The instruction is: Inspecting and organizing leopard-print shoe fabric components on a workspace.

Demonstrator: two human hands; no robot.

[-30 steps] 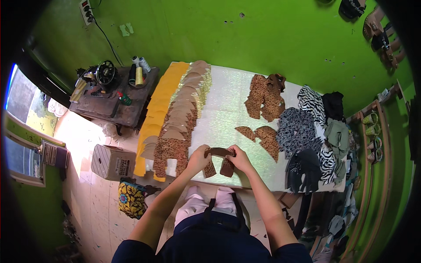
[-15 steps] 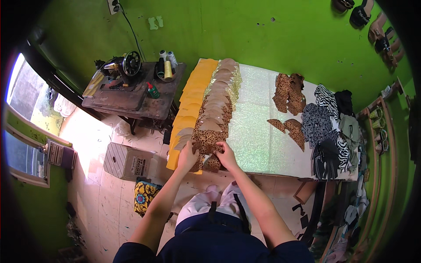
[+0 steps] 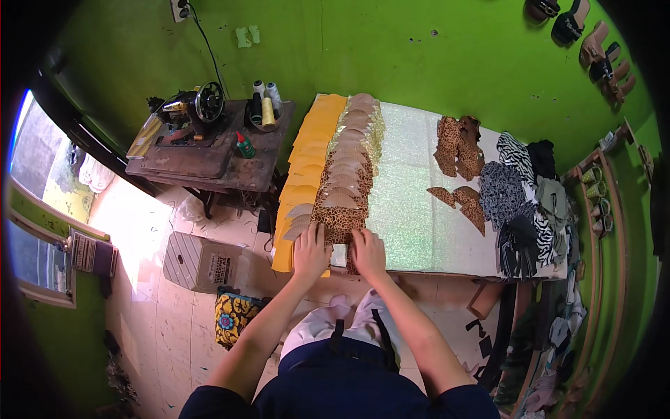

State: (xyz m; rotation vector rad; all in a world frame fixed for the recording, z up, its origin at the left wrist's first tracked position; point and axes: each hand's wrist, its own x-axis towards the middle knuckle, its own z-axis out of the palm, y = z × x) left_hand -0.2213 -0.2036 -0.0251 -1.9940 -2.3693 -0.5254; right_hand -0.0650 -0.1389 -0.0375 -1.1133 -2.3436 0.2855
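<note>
A leopard-print fabric piece [image 3: 342, 221] lies at the near end of a long overlapping row of similar pieces on the table. My left hand [image 3: 312, 253] rests on its left near corner, fingers stretched out over the cloth. On the right side my right hand [image 3: 368, 253] lies in the same way, fingertips on the print. A pale gap and a narrow leopard strip [image 3: 352, 260] show between the hands. Beige fan-shaped pieces [image 3: 340, 196] overlap up the row. Left of them runs a row of yellow sheets [image 3: 300, 194]. My thumbs are mostly hidden.
The table has a shiny pale cover [image 3: 405, 188]. Loose leopard-print cutouts [image 3: 458, 150] and piled patterned fabrics [image 3: 504, 192] lie to the right. A sewing machine [image 3: 192, 108] with thread cones [image 3: 267, 108] stands at left. A carton [image 3: 202, 262] and a floral cushion [image 3: 234, 318] sit on the floor.
Both hands have gone from gripping the raised leopard-print piece by its sides to lying on it. The piece now sits flatter against the row.
</note>
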